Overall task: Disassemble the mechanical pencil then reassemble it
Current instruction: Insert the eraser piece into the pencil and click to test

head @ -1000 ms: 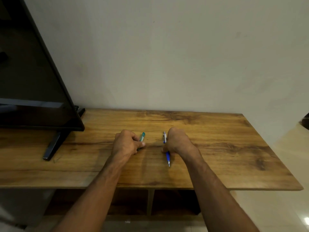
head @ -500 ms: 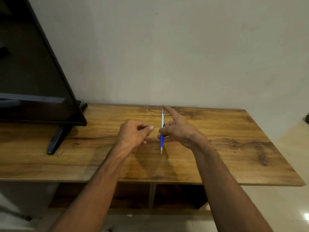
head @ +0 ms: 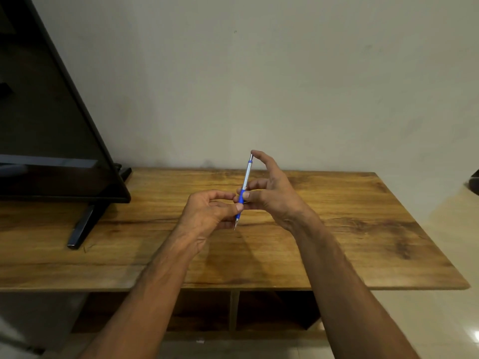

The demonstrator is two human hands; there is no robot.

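Blue and silver, the pencil (head: pixel 244 189) is up in the air over the brown wood counter (head: pixel 363 229), nearly upright, tip down. Both hands grip it. The right hand (head: pixel 269 195) pinches its middle, one finger on top. The left hand (head: pixel 210 213) pinches the blue part. A TV (head: pixel 51 125) stands on the left.

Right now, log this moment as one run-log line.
stage: disassembly not begun | mechanical pencil: whole, near upright, tip down, above table | right hand: gripping barrel, forefinger at cap | left hand: pinching blue grip
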